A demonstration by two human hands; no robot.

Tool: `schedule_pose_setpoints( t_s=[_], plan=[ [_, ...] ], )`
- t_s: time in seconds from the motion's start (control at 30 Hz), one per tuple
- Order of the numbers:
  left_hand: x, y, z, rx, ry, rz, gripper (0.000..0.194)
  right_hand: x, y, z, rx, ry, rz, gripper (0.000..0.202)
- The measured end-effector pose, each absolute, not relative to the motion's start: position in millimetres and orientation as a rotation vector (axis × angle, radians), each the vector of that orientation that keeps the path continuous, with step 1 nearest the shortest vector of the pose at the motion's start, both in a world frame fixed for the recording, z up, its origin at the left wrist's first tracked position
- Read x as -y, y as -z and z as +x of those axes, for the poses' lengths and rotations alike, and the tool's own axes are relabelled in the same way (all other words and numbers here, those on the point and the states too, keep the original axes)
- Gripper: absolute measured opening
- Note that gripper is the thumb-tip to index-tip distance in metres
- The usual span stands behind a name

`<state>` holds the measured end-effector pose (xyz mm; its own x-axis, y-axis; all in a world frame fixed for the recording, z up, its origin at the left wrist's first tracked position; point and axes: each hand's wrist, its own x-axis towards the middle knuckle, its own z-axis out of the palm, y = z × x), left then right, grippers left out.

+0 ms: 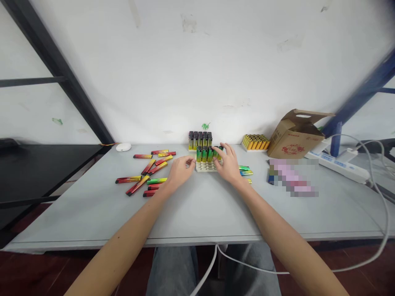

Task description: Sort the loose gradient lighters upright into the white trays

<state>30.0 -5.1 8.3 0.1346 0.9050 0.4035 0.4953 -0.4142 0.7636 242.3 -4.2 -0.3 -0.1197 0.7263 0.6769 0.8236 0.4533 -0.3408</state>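
A white honeycomb tray (pixel 205 167) stands in front of me, with a row of green-and-yellow lighters (pixel 204 154) upright along its back and bare cells in front. At the tray's left edge, my left hand (pixel 180 170) has its fingers curled and thumb meeting forefinger; anything in the pinch is hidden. My right hand (pixel 228 163) reaches over the right end, thumb and forefinger around an upright green lighter (pixel 220 152), other fingers raised. Red-and-yellow lighters (pixel 148 166) lie scattered on the left. Several green, blue and yellow ones (pixel 246 173) lie partly behind my right hand.
Behind the tray stands another group of upright dark-topped lighters (pixel 200 139). A filled tray of yellow-orange lighters (pixel 255 142) is beside an open cardboard box (pixel 294 137). On the right are a power strip (pixel 339 165), cables and a blurred-out item (pixel 293 176). A white case (pixel 123 147) sits far left.
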Motion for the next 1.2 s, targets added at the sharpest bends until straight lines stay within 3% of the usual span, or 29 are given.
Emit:
schedule_pose_setpoints(
  t_s=[0.2,0.37,0.53,1.03,1.2],
  plan=[
    [16,-8,38,-1.334,-1.099,2.098,0.012,6,-2,244,1.834,0.037,-1.315,0.046],
    [37,-9,46,-1.689,-0.935,2.237,0.012,6,-3,244,1.826,0.008,-1.309,0.046],
    [56,-8,50,-2.035,-0.561,2.185,0.031,6,-3,243,1.834,-0.005,-1.324,0.046],
    [55,-18,59,-1.809,-0.281,2.606,0.033,10,-6,240,1.849,-0.035,-1.352,0.048],
    [46,-23,43,-2.009,-0.218,2.604,0.042,9,-5,241,1.83,-0.039,-1.337,0.051]
  ],
)
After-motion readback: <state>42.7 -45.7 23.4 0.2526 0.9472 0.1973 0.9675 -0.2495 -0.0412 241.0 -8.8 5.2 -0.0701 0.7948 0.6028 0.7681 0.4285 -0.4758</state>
